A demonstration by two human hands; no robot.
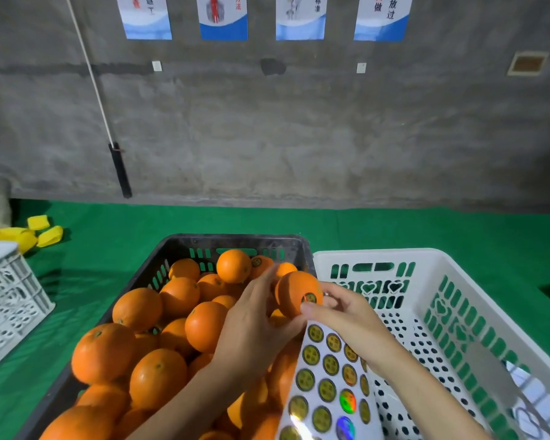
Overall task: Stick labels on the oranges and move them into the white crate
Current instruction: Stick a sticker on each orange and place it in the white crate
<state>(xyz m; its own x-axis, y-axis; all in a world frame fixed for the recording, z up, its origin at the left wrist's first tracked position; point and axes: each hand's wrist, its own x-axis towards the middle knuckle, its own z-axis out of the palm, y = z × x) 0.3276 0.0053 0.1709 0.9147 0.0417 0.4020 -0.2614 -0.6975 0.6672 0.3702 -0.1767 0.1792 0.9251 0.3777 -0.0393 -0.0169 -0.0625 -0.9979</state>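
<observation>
Three crates on green cloth. Far left: white lattice crate, cut by frame edge, yellow pieces behind it. Centre: black crate, heaped with oranges to the rim. Left hand curled round held orange over black crate's right rim; label sheet hanging below both hands. Right hand: thumb pressing label onto held orange, fingers curled beside it. Right: white crate, touching black crate, perforated floor showing. Open cloth behind both, up to wall.

Legible Chinese: 方法 on red-figure poster, 标准 on next poster, 放过 on rightmost poster.
</observation>
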